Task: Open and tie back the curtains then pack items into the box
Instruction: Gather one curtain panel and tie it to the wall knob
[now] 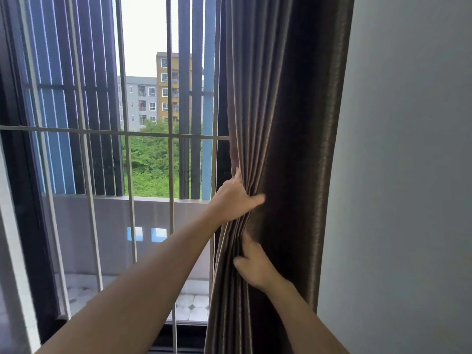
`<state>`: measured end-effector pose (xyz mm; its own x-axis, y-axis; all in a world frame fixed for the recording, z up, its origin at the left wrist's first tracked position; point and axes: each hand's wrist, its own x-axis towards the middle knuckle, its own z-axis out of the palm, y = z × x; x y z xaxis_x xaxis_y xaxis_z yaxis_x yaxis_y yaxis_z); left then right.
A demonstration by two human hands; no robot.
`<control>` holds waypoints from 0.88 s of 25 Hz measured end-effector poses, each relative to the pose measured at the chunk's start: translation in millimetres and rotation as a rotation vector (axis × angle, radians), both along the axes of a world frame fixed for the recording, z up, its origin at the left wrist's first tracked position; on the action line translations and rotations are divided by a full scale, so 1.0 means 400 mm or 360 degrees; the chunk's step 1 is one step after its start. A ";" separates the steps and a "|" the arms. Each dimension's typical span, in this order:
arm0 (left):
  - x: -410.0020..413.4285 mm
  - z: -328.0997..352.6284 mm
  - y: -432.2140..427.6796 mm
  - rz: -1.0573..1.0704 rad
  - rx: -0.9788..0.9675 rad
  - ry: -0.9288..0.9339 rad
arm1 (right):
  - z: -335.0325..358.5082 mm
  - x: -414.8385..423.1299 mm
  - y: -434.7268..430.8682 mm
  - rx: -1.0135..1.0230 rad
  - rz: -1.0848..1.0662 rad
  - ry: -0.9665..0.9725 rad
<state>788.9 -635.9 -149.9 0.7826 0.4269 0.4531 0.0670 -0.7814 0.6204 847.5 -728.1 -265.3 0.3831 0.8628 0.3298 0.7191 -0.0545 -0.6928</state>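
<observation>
A dark brown curtain (pixel 288 111) hangs gathered at the right side of the window, its outer edge lying against a plain pale grey wall (pixel 408 175) that fills the right of the view. 2 bare arms reach up to it from below. The left hand (pixel 236 199) is the higher one: it grips the bunched folds at the curtain's window-side edge, with its thumb (pixel 256 199) laid across the front of the cloth and its fingers curled out of sight behind. The right hand (pixel 256 268) sits just below it, pinching the same bundle of folds, its fingers partly buried in the pleats. The cloth narrows between the 2 hands and spreads again above and below them. To the left the glass is uncovered, set in a dark window frame (pixel 23 200) and crossed by a pale metal grille (pixel 127 135) of thin upright bars and 1 horizontal bar. Beyond it lies a balcony with a grey parapet (pixel 112 221) and a light tiled floor (pixel 194 305), screened by tall dark and blue slats (pixel 102 98). Through the gap show apartment blocks (pixel 168 88) and green trees (pixel 150 162) under a white sky.
</observation>
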 end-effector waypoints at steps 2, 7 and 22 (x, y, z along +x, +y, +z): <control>0.002 -0.002 0.007 0.0078 0.0012 -0.0027 | 0.008 0.007 -0.036 -0.0200 -0.0029 -0.0119; -0.018 0.007 0.006 0.0052 0.0003 -0.0030 | 0.138 0.028 -0.138 0.0989 -0.0890 -0.0904; 0.004 0.013 -0.042 -0.0153 -0.0227 0.0029 | 0.064 0.073 -0.041 0.0167 -0.0223 0.0258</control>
<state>790.6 -652.9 -144.8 0.8304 0.4087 0.3788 0.0084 -0.6889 0.7249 876.5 -744.5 -239.9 0.5521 0.7617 0.3391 0.5886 -0.0679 -0.8056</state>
